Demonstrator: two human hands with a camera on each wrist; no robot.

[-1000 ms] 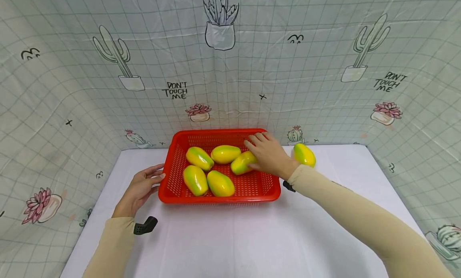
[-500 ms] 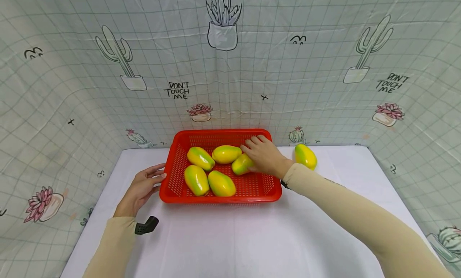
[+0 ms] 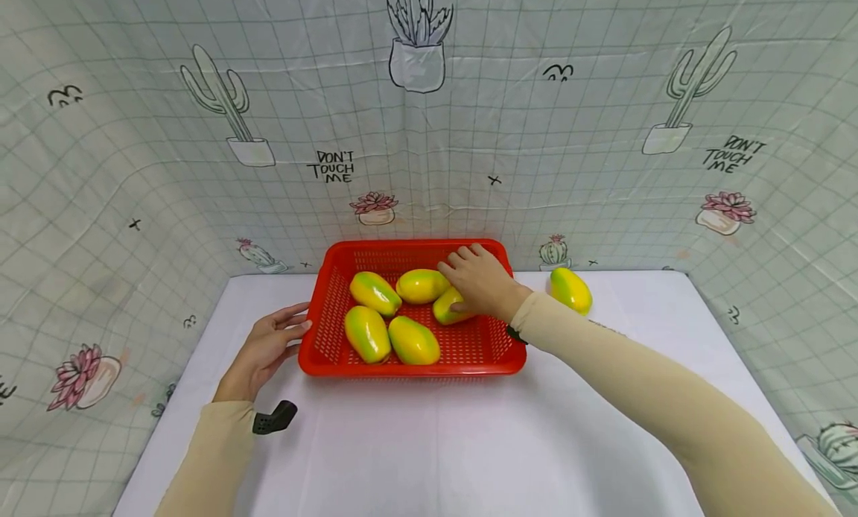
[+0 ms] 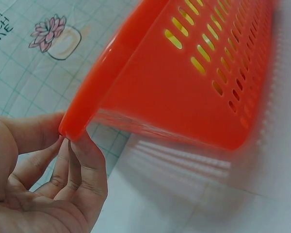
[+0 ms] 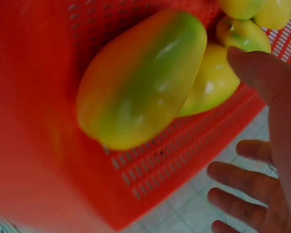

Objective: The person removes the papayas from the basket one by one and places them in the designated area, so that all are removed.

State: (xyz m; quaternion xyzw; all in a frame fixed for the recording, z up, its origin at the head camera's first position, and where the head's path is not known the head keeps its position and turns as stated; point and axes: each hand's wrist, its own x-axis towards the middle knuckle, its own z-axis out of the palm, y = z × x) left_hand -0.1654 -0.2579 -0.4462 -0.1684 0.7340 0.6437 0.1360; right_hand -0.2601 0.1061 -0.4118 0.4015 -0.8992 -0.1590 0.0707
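A red plastic basket (image 3: 409, 370) stands on the table with several yellow-green mangoes inside, such as the front one (image 3: 413, 341). My left hand (image 3: 264, 349) is at its left end; in the left wrist view, thumb and index finger pinch the basket's rim (image 4: 94, 92). Over the right half of the basket is my right hand (image 3: 484, 282), partly covering the rightmost mango (image 3: 445, 308) inside. In the right wrist view that mango (image 5: 140, 82) lies apart from the hand, whose fingers (image 5: 242, 179) are spread and hold nothing.
One more mango (image 3: 570, 290) lies on the white table (image 3: 429, 442), right of the basket near the back. Behind the basket rises a grid-patterned cloth (image 3: 429, 144) with cactus drawings, which also hangs at both sides. Each wrist bears a black camera (image 3: 275, 418).
My right hand has moved a little to the left over the rightmost mango in the basket. The left hand stays at the rim, and the mangoes look about the same.
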